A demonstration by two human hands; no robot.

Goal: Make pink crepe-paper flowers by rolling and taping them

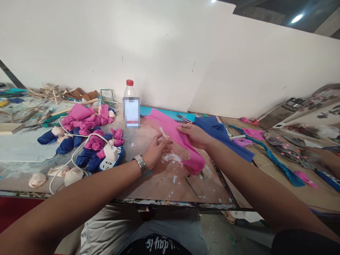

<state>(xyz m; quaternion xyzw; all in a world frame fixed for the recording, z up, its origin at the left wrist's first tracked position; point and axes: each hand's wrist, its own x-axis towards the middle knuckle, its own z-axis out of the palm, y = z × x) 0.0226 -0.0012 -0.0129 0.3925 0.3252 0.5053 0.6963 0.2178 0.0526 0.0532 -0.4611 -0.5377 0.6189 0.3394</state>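
Note:
A long pink sheet (174,132) of thin crepe-like material slants over the brown work surface (148,184). My right hand (193,134) pinches its upper right edge between thumb and fingers. Left of the sheet, my left hand (156,150), with a metal watch on the wrist, holds a small white strip (162,132) between its fingers; the strip points up and left. The sheet's lower end curls near the middle of the surface. White smears and small white scraps lie below my left hand.
Pink, blue and cream fabric rosettes (92,141) sit at the left with a power strip (113,159) and white cable. A red-capped bottle (130,90) stands behind. Blue sheets (220,136) and small scissors (183,118) lie at the right and back. Another person's arm (325,159) shows far right.

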